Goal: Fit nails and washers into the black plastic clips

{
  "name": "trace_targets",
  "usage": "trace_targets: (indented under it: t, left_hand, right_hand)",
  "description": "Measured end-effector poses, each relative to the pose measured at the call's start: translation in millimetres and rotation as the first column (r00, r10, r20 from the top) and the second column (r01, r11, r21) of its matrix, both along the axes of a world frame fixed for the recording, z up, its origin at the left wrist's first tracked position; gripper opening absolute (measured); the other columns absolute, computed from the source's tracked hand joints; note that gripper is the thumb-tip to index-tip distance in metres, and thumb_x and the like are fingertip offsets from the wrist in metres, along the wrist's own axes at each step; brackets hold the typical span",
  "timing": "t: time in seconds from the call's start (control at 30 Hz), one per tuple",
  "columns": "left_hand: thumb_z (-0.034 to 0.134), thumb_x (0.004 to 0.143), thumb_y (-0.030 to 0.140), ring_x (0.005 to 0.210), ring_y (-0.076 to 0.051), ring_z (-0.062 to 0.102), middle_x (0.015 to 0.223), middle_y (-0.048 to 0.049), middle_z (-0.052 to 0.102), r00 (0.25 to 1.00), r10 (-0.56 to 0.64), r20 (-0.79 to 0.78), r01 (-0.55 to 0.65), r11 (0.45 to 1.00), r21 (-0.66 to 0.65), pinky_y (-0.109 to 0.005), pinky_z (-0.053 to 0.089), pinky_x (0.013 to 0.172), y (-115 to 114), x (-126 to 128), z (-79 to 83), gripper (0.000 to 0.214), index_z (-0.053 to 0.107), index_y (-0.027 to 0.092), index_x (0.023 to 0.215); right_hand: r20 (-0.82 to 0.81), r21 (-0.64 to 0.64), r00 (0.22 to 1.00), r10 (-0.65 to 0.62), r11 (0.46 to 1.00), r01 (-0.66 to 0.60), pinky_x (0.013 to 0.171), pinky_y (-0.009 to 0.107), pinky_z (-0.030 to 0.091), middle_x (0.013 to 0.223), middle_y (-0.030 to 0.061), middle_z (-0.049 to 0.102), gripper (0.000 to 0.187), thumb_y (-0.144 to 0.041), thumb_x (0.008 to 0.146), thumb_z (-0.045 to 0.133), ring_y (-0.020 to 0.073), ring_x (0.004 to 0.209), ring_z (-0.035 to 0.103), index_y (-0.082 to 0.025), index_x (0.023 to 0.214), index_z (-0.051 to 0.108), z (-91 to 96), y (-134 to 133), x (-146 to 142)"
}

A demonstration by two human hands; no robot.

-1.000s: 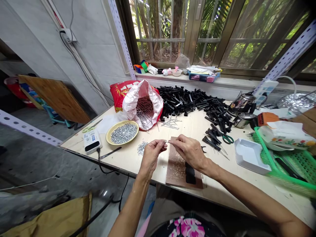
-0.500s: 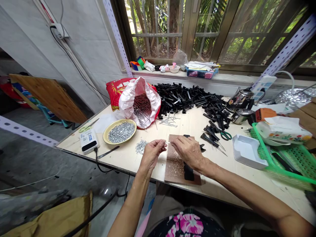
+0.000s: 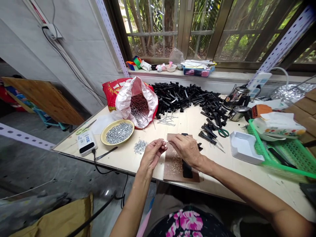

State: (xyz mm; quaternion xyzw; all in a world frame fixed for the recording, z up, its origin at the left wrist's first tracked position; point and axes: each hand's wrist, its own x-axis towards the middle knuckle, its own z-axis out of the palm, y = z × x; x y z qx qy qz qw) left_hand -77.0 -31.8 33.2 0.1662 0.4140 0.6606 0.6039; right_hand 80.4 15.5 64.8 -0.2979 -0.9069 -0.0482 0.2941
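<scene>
My left hand [image 3: 153,154] is closed in a pinch near the edge of the brown board; whatever lies between its fingertips is too small to name. My right hand [image 3: 185,149], above the board, pinches a thin metal pin [image 3: 166,141] whose pale end shows between the two hands. Under the right hand lies the brown board [image 3: 171,169], speckled with light marks, with black flat pieces [image 3: 187,170] on it. Small silvery metal parts [image 3: 140,146] are heaped just left of my left hand. More of them fill a yellow dish [image 3: 103,138].
A red and white sack [image 3: 119,103] of long thin pins stands open behind, beside loose pins [image 3: 168,120]. Black plastic parts [image 3: 182,95] are piled along the wall. Scissors [image 3: 223,132], a white tray [image 3: 244,144] and a green basket [image 3: 269,158] lie to the right.
The view has shifted slightly, moving the table's contents a little left in the picture. Both hands keep their pinch, fingertips close together, with only a short bit of pin showing between them.
</scene>
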Motion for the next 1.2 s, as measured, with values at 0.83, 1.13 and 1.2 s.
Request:
trace_targets:
  t: [0.83,1.13,1.2]
  left_hand:
    - [0.081,0.061,0.035,0.062,-0.012,0.062,0.068,-0.0060,0.069,0.950,-0.019,-0.310,0.014,1.000,-0.017,-0.029,0.052,0.071,-0.2,3.0,-2.1,0.028,0.071,0.011,0.073]
    - [0.081,0.060,0.036,0.064,-0.013,0.064,0.070,-0.0073,0.070,0.943,-0.109,-0.315,0.091,0.993,-0.070,-0.030,0.052,0.075,0.1,2.3,-2.3,0.030,0.071,0.010,0.072]
    - [0.082,0.059,0.035,0.065,-0.014,0.064,0.071,-0.0077,0.070,0.946,-0.119,-0.301,0.101,0.992,-0.075,-0.031,0.052,0.075,0.8,2.7,-3.5,0.031,0.070,0.010,0.073]
  right_hand:
    - [-0.010,-0.402,0.999,0.050,0.914,-0.049,0.059,0.022,0.036,0.091,0.0047,0.061,0.016,-0.029,0.095,0.045,0.0127,0.074,0.057,-0.018,0.096,0.056,-11.5,4.3,6.3]
    - [-0.176,-0.541,0.979,0.105,0.820,-0.185,0.065,0.023,0.040,0.080,0.0023,0.059,0.012,-0.024,0.092,0.050,0.0124,0.073,0.054,-0.017,0.089,0.060,-16.7,13.2,9.6]
    - [-0.216,-0.544,0.972,0.095,0.815,-0.200,0.065,0.023,0.040,0.081,0.0024,0.059,0.009,-0.021,0.090,0.050,0.0125,0.073,0.054,-0.016,0.090,0.057,-18.4,14.6,11.0]
